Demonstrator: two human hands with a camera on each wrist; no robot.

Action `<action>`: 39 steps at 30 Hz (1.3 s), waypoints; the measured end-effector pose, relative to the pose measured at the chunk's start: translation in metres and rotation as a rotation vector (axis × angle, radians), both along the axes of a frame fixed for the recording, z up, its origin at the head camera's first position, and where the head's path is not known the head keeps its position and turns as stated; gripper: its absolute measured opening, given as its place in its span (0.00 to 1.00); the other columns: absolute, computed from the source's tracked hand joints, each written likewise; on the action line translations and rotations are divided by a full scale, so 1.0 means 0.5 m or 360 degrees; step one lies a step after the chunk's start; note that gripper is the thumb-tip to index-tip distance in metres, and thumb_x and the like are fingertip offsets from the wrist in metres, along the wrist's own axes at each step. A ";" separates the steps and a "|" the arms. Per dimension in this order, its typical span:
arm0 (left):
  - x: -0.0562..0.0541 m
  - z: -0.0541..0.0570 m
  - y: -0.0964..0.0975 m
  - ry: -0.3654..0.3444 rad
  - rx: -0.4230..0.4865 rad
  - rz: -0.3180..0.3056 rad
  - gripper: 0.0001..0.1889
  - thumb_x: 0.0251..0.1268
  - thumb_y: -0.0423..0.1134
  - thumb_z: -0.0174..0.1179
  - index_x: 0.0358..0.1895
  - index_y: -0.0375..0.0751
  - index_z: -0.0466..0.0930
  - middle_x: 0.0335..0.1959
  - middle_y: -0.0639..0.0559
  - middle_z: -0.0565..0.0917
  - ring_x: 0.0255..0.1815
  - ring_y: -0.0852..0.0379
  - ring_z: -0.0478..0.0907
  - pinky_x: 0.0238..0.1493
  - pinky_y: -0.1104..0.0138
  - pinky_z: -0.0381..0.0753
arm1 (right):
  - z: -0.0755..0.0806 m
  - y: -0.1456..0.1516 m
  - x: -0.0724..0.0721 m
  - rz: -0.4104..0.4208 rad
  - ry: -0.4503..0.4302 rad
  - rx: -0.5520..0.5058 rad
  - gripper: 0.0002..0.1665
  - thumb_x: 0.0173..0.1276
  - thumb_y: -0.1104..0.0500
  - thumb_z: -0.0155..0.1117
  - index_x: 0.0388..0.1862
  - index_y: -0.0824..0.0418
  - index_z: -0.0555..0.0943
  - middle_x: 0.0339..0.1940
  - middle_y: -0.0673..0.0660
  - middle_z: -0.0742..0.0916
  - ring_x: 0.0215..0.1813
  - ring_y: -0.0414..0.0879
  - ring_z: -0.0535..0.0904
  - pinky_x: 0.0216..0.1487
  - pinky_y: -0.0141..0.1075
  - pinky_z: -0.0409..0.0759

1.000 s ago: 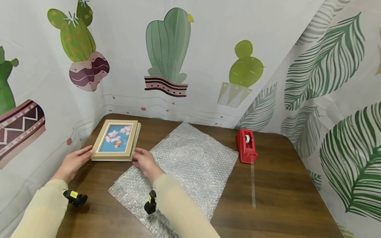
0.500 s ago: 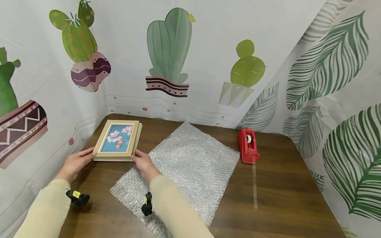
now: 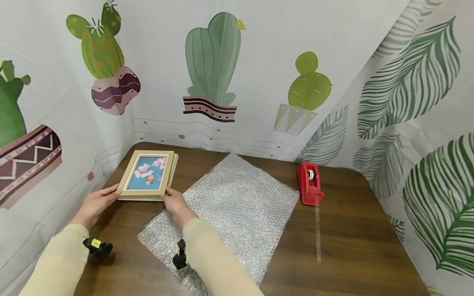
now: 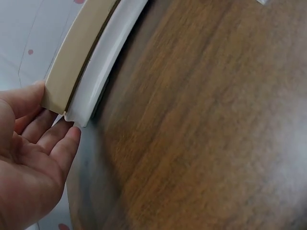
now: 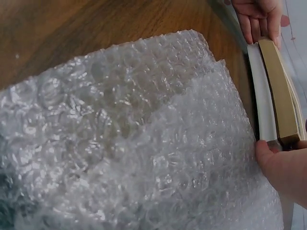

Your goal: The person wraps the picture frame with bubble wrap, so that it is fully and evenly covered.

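Observation:
A picture frame (image 3: pixel 126 176) with a tan-gold border and a pink-blossom picture on blue lies at the table's far left. Beneath it, a white frame (image 4: pixel 100 72) shows its edge. My left hand (image 3: pixel 94 205) grips the tan frame's near left corner, its thumb on the side and its fingers curled around the corner. At the near right corner, my right hand (image 3: pixel 175 204) holds the same frame, its thumb at the front edge. In the right wrist view, both hands are at opposite ends of the stack.
A sheet of bubble wrap (image 3: pixel 240 205) lies diagonally across the middle of the wooden table (image 3: pixel 355 238), partly under the right forearm. To its right stands a red tape dispenser (image 3: pixel 306 187), with a clear tape strip (image 3: pixel 318 234) running toward the front. Patterned cloth hangs behind.
My right hand has shifted slightly left, closing in on the tan frame's near right corner. The left hand stays at its corner. The head view has moved slightly.

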State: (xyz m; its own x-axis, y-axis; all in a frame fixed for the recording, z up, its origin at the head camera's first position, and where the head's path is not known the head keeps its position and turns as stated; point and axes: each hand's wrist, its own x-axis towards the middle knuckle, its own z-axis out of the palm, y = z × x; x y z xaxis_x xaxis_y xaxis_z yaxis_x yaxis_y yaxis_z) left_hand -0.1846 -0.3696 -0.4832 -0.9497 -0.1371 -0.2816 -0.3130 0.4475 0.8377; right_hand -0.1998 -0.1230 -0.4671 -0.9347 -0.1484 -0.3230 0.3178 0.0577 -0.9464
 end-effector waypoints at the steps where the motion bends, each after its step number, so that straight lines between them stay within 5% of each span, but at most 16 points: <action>1: 0.002 0.001 0.000 -0.0014 -0.0019 -0.0006 0.41 0.76 0.59 0.54 0.78 0.34 0.54 0.74 0.45 0.69 0.43 0.92 0.67 0.46 0.84 0.79 | -0.004 -0.001 -0.001 -0.0007 -0.0008 -0.0013 0.26 0.75 0.65 0.58 0.71 0.64 0.76 0.74 0.61 0.78 0.79 0.58 0.69 0.81 0.46 0.67; 2: 0.004 0.002 0.000 -0.0025 -0.0023 -0.0008 0.41 0.76 0.60 0.54 0.78 0.34 0.54 0.75 0.44 0.65 0.43 0.92 0.67 0.47 0.83 0.79 | -0.009 -0.001 -0.002 -0.0012 -0.0022 -0.0027 0.26 0.75 0.65 0.58 0.71 0.63 0.76 0.74 0.60 0.78 0.79 0.58 0.69 0.81 0.47 0.67; 4: 0.008 0.001 0.001 -0.0009 0.0069 0.0000 0.41 0.76 0.58 0.55 0.77 0.33 0.53 0.69 0.61 0.73 0.44 0.92 0.68 0.49 0.84 0.79 | -0.021 0.001 -0.006 -0.0026 -0.0039 -0.0046 0.25 0.76 0.63 0.59 0.71 0.61 0.77 0.74 0.58 0.79 0.79 0.58 0.70 0.80 0.48 0.68; 5: 0.010 0.000 0.002 0.0007 0.0130 0.0005 0.40 0.76 0.56 0.56 0.77 0.32 0.53 0.63 0.70 0.77 0.44 0.92 0.69 0.49 0.84 0.79 | -0.047 -0.002 -0.015 -0.0030 0.0000 -0.0047 0.24 0.77 0.60 0.59 0.70 0.60 0.78 0.73 0.56 0.80 0.78 0.56 0.71 0.78 0.46 0.71; 8: 0.014 -0.003 0.003 0.0063 0.0300 0.0023 0.40 0.76 0.51 0.58 0.75 0.28 0.51 0.42 0.87 0.76 0.42 0.93 0.70 0.48 0.86 0.78 | -0.058 -0.002 -0.021 -0.0040 0.0022 -0.0022 0.23 0.77 0.57 0.60 0.68 0.57 0.80 0.71 0.54 0.82 0.76 0.55 0.74 0.76 0.44 0.74; 11: 0.019 -0.001 0.002 0.0061 0.0316 0.0016 0.40 0.77 0.52 0.57 0.76 0.29 0.50 0.40 0.88 0.75 0.42 0.95 0.70 0.57 0.83 0.78 | -0.048 0.000 -0.015 -0.0088 0.0018 -0.0045 0.21 0.76 0.59 0.61 0.65 0.60 0.82 0.68 0.56 0.84 0.74 0.55 0.76 0.75 0.43 0.75; 12: 0.020 0.000 0.001 0.0050 0.0300 0.0013 0.40 0.77 0.53 0.57 0.76 0.30 0.50 0.41 0.88 0.75 0.42 0.95 0.69 0.62 0.81 0.77 | -0.023 0.003 -0.005 -0.0114 -0.0025 -0.0052 0.21 0.75 0.61 0.61 0.64 0.62 0.82 0.68 0.58 0.84 0.74 0.56 0.76 0.76 0.44 0.74; 16: 0.025 0.007 0.001 -0.0004 0.0255 0.0000 0.41 0.76 0.56 0.56 0.78 0.34 0.49 0.51 0.88 0.71 0.42 0.97 0.68 0.74 0.72 0.71 | -0.003 0.006 0.006 -0.0230 -0.0021 -0.0076 0.18 0.72 0.65 0.63 0.59 0.67 0.85 0.60 0.64 0.88 0.61 0.55 0.85 0.63 0.41 0.83; 19: 0.026 0.011 0.004 -0.0002 0.0294 0.0001 0.42 0.76 0.56 0.57 0.78 0.33 0.49 0.62 0.79 0.67 0.43 0.96 0.70 0.69 0.75 0.74 | -0.002 0.006 0.008 -0.0283 -0.0010 -0.0087 0.17 0.71 0.66 0.64 0.57 0.68 0.86 0.55 0.66 0.90 0.46 0.48 0.86 0.50 0.34 0.86; 22: 0.027 0.013 0.007 0.0051 0.0408 0.0024 0.41 0.75 0.52 0.59 0.77 0.32 0.49 0.59 0.81 0.71 0.43 0.93 0.72 0.57 0.83 0.79 | -0.007 0.006 0.005 -0.0319 -0.0018 -0.0132 0.16 0.70 0.66 0.65 0.55 0.69 0.86 0.53 0.65 0.90 0.41 0.43 0.83 0.45 0.30 0.84; 27: 0.030 0.013 0.014 0.0160 0.0699 0.0090 0.31 0.74 0.42 0.63 0.74 0.46 0.60 0.39 0.85 0.79 0.42 0.88 0.77 0.44 0.87 0.80 | -0.005 0.005 -0.001 -0.0362 -0.0021 -0.0206 0.14 0.69 0.67 0.66 0.52 0.70 0.87 0.54 0.63 0.90 0.46 0.45 0.87 0.48 0.32 0.86; 34: 0.034 0.021 0.028 0.0231 0.0815 0.0104 0.30 0.73 0.39 0.63 0.74 0.47 0.61 0.38 0.85 0.80 0.42 0.86 0.79 0.44 0.86 0.81 | 0.001 0.014 -0.007 -0.0404 -0.0021 -0.0328 0.14 0.68 0.70 0.66 0.50 0.74 0.86 0.57 0.64 0.89 0.47 0.43 0.87 0.48 0.36 0.90; 39: 0.043 0.027 0.049 0.0343 0.0926 0.0087 0.18 0.73 0.32 0.61 0.49 0.68 0.83 0.41 0.83 0.83 0.42 0.83 0.81 0.43 0.85 0.82 | -0.002 0.032 -0.006 -0.0413 -0.0031 -0.0403 0.14 0.65 0.71 0.67 0.49 0.76 0.86 0.55 0.66 0.89 0.40 0.40 0.87 0.46 0.35 0.90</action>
State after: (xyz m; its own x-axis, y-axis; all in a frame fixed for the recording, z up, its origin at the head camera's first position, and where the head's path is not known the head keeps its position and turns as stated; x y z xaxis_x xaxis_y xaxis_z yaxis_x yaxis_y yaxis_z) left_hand -0.1631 -0.3453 -0.4696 -0.9895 -0.0688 -0.1272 -0.1190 -0.1132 0.9864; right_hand -0.2030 -0.1072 -0.4681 -0.9457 0.0153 -0.3246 0.3094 -0.2628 -0.9139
